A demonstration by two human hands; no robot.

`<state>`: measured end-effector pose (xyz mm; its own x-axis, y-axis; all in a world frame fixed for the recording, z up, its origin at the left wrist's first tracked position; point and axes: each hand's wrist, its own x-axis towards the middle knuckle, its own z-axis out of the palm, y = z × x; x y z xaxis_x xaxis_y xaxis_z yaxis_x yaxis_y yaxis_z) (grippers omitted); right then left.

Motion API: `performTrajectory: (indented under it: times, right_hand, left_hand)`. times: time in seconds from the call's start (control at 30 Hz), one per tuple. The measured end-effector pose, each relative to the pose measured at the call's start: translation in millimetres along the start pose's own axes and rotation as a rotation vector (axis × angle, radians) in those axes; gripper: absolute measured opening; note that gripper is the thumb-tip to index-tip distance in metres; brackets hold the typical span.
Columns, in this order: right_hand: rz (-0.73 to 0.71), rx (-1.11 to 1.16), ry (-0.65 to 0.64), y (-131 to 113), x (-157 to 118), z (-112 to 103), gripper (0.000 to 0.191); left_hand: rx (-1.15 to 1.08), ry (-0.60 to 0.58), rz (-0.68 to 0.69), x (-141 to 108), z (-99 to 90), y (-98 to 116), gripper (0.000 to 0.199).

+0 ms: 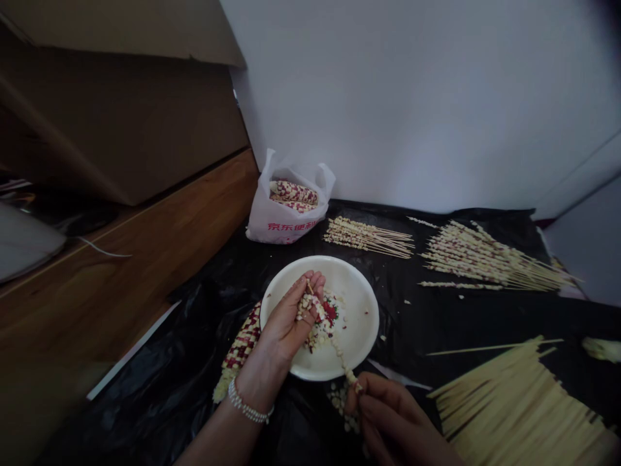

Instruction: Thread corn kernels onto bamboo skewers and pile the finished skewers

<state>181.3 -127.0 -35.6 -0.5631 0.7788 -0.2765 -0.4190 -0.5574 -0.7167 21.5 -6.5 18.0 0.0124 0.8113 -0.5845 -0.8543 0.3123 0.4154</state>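
Over a white bowl (363,343), my left hand (286,323) is cupped palm up, holding loose corn kernels (305,304). My right hand (388,414), at the bowl's lower right, pinches a skewer of corn kernels (339,355). Pale kernels are threaded along it, and its far end reaches up to the left fingers. Loose white and dark red kernels lie in the bowl, over a red and green print on its bottom. A speckled corn cob (242,343) lies against the bowl's left side, partly hidden by my left arm.
A white plastic bag (272,220) with corn cobs stands behind the bowl. Filled skewers lie in a small bundle (363,236) and a larger pile (475,259). Bare sticks (514,401) lie at lower right. Black plastic sheeting (194,343) covers the surface; a cardboard box (145,116) stands left.
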Motion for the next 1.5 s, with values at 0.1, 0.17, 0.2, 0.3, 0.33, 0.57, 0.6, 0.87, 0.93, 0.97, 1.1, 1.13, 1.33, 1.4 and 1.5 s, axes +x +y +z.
performTrajectory:
  times: [0.1,0.17,0.2,0.3,0.33,0.57,0.6,0.87,0.93,0.97,1.1,1.13,1.33,1.4,1.5]
  right_hand:
    - [-0.005,0.024,-0.014,0,1,1,0.026]
    - [-0.002,0.032,-0.005,0,0,1,0.026]
    - [0.000,0.033,0.000,0,0,1,0.026]
    - [-0.003,0.039,-0.011,1,-1,1,0.027]
    - [-0.004,0.045,-0.018,2,-1,0,0.026]
    - [-0.022,0.061,-0.017,2,0,-1,0.025]
    - [-0.021,0.052,-0.013,2,0,0,0.025]
    - [-0.026,-0.021,0.041,3,-1,4,0.031]
    - [-0.031,-0.025,0.064,2,-1,5,0.031]
    - [-0.030,-0.025,0.069,1,-2,5,0.031]
    - [-0.020,-0.016,0.051,1,-1,4,0.030]
    - [-0.019,-0.018,0.046,2,-1,4,0.031]
    - [-0.012,-0.054,0.066,1,0,4,0.035]
    - [-0.013,-0.066,0.056,1,-1,5,0.035]
    - [-0.033,-0.054,0.035,1,-2,6,0.033]
  left_hand:
    - [0.005,0.008,0.002,-1,1.0,0,0.047]
    - [0.010,0.012,0.005,-2,1.7,0,0.046]
    - [0.016,0.014,0.008,-2,1.9,0,0.044]
    - [0.052,0.015,0.043,-2,0.9,0,0.037]
    - [0.068,0.009,0.061,-2,-0.1,-1,0.034]
    - [0.148,-0.042,0.133,3,-7.9,0,0.023]
    - [0.158,-0.041,0.137,3,-8.1,0,0.022]
    - [0.157,-0.068,0.128,0,-6.2,-4,0.032]
    - [0.130,-0.073,0.082,-1,-4.2,-3,0.033]
    - [0.109,-0.075,0.050,-2,-2.9,-2,0.033]
    - [0.018,-0.067,-0.048,-5,2.1,0,0.035]
    - [0.003,-0.057,-0.059,-5,2.6,0,0.036]
    - [-0.002,-0.040,-0.050,-3,-0.7,2,0.043]
    - [0.019,-0.050,-0.039,-2,-1.7,2,0.041]
    - [0.043,-0.063,-0.033,-3,-1.2,1,0.037]
